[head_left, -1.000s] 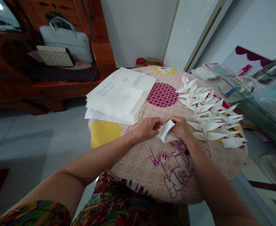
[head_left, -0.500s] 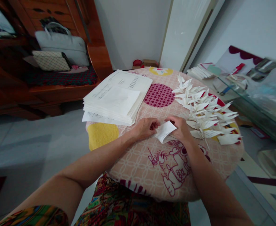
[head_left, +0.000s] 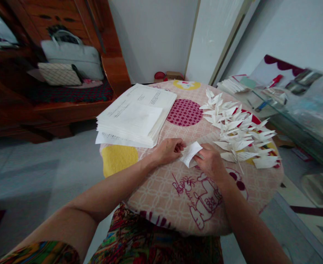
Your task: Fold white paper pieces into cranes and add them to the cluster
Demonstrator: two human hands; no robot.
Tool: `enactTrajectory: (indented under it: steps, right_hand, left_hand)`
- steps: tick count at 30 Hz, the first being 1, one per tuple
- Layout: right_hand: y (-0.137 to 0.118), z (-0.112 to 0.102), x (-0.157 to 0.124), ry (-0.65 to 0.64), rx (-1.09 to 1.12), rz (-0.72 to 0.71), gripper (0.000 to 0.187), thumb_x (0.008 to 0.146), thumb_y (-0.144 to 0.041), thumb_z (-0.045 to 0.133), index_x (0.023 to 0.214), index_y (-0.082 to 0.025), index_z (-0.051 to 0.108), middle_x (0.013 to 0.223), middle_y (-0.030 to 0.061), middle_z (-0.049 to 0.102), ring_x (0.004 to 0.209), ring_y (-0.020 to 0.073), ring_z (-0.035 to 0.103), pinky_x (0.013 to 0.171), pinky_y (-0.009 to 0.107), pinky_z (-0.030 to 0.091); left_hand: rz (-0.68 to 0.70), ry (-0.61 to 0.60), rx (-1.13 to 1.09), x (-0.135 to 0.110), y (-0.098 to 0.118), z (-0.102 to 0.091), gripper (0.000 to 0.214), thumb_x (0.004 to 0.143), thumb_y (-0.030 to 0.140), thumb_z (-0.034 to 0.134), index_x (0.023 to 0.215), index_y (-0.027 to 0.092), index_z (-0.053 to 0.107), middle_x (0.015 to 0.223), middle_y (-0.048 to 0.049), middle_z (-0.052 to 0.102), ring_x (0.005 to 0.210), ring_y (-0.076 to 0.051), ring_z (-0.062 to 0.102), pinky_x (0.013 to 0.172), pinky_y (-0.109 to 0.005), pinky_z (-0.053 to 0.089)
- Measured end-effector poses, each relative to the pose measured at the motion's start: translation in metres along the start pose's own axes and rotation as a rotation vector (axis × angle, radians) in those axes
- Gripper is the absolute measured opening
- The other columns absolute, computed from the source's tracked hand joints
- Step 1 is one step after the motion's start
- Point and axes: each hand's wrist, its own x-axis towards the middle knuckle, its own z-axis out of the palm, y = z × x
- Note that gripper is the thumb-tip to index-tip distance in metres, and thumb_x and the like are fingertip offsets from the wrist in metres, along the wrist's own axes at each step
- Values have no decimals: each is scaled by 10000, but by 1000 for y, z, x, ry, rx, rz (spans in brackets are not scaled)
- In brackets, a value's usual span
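Observation:
A small folded white paper piece (head_left: 189, 153) lies on the round table with the pink patterned cloth (head_left: 161, 190). My left hand (head_left: 169, 150) is closed, pinching the paper's left edge. My right hand (head_left: 210, 161) presses down on its right part with fingers curled over it. Just right of my hands lies a heap of several finished folded paper shapes (head_left: 240, 130). A thick stack of white printed sheets (head_left: 135, 114) sits at the table's far left.
A wooden bench (head_left: 68, 99) with a grey bag (head_left: 73, 55) and a checked pouch stands to the left. A glass table (head_left: 296, 113) with papers and pens is on the right. Grey tiled floor lies at left.
My right hand has slid down over the paper's right part. The paper now lies flatter on the cloth. The view shifted slightly.

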Motion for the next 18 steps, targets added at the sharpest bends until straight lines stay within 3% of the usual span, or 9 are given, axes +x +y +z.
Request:
enactTrajectory:
  steps: [7, 12, 18]
  right_hand:
    - [-15, 2, -2, -118, 126, -62, 207, 894, -87, 541, 914, -166, 731, 941, 115, 725, 941, 242, 658, 844, 353, 519]
    - [-21, 1, -2, -136, 129, -63, 244, 956, -139, 478, 984, -161, 720, 1027, 127, 717, 996, 239, 658, 878, 358, 521]
    - [-25, 6, -3, -165, 29, -82, 238, 965, -163, 477, 970, -148, 715, 1010, 132, 703, 989, 253, 631, 882, 378, 500]
  left_hand:
    - [-26, 4, 22, -2, 7, -4, 238, 822, 153, 566, 1034, 159, 675, 864, -28, 722, 791, -153, 666, 732, -258, 520]
    - [-57, 3, -10, -2, 12, -8, 242, 929, 209, 443, 1008, 153, 665, 780, -28, 700, 703, -149, 646, 686, -263, 506]
    - [-59, 7, -264, -5, 22, -13, 602, 1008, 565, 285, 888, 121, 673, 774, -80, 692, 698, -161, 654, 633, -259, 491]
